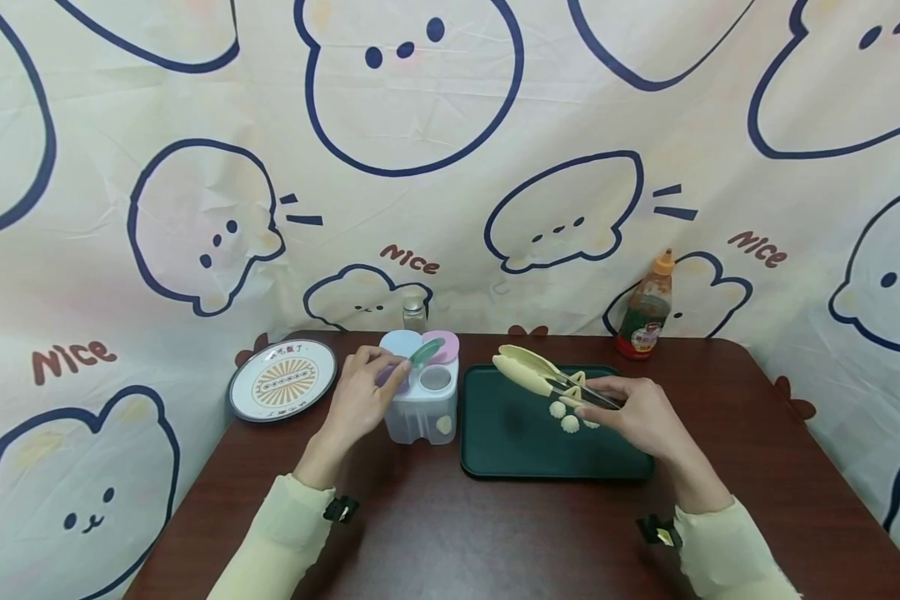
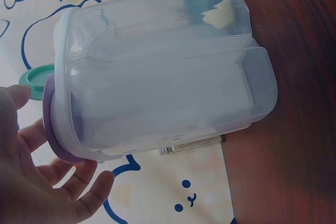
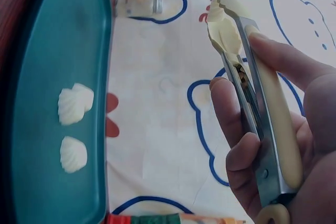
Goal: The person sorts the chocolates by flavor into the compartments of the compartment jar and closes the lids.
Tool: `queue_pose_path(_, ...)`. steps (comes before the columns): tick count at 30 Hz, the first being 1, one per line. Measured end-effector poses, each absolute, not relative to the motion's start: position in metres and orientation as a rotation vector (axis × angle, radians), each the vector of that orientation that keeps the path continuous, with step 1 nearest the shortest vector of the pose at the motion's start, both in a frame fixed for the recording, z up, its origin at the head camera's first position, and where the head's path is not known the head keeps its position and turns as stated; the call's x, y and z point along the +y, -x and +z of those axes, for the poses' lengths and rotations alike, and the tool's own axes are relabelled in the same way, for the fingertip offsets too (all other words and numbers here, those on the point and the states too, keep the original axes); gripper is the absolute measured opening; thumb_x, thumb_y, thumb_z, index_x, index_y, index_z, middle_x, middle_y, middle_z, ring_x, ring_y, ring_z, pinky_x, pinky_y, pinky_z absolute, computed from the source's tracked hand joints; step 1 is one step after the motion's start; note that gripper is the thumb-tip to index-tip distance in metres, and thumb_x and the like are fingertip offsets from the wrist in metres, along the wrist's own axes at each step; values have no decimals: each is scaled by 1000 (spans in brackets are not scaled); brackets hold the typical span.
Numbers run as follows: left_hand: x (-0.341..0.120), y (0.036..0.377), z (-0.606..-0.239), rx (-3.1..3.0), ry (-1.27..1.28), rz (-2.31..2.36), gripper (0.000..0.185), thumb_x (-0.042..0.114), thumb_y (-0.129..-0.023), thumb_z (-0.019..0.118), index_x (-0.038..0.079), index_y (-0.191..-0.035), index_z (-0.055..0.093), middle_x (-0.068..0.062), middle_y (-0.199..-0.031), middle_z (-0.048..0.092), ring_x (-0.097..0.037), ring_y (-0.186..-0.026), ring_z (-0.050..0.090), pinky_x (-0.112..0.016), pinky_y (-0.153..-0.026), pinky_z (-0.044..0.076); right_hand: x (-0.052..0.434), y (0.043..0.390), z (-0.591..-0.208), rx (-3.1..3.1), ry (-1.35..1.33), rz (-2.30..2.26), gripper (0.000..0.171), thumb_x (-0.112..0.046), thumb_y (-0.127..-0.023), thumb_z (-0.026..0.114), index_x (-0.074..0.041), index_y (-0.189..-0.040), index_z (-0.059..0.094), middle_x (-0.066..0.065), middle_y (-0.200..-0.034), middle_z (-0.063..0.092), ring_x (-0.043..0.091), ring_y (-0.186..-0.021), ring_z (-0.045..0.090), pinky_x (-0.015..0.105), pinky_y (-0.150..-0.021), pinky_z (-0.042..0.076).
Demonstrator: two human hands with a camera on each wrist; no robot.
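Patterned plate [image 1: 282,380] left of container [image 1: 422,400], sauce bottle [image 1: 646,310] behind tray [image 1: 510,442]

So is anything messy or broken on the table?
Nothing looks spilled or broken. One small oddity: a dumpling sits alone inside the clear box, while the other dumplings lie on the green tray. The right hand holds the tongs, and the left hand touches the box's lids.
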State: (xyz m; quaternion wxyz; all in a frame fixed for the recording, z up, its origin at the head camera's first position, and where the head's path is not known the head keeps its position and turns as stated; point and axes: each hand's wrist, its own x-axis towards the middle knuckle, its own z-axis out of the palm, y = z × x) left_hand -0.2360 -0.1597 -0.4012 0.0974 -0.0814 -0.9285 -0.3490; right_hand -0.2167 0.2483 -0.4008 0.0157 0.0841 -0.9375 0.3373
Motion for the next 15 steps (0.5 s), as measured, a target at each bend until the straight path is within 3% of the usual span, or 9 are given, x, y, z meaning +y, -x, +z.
queue_pose_path(8,-160,235,-400,-2745,242,-1032,58,61,-99,44,14,-121,71,-11,-132,53,-30,-121,43,-51,-99,42,227,220,-396,-2891,-337,1105,53,-48,-83,78,-15,-123,71,11,-117,73,21,-92,67,32,-70,50)
queue_pose_path(15,-160,235,-400,-2749,237,-1036,58,61,-99,45,14,-121,71,-11,-133,52,-30,-122,43,-52,-100,42,204,223,-391,-2876,-368,1223,51,-45,-81,81,-16,-122,72,7,-102,75,17,-72,59,31,-60,48)
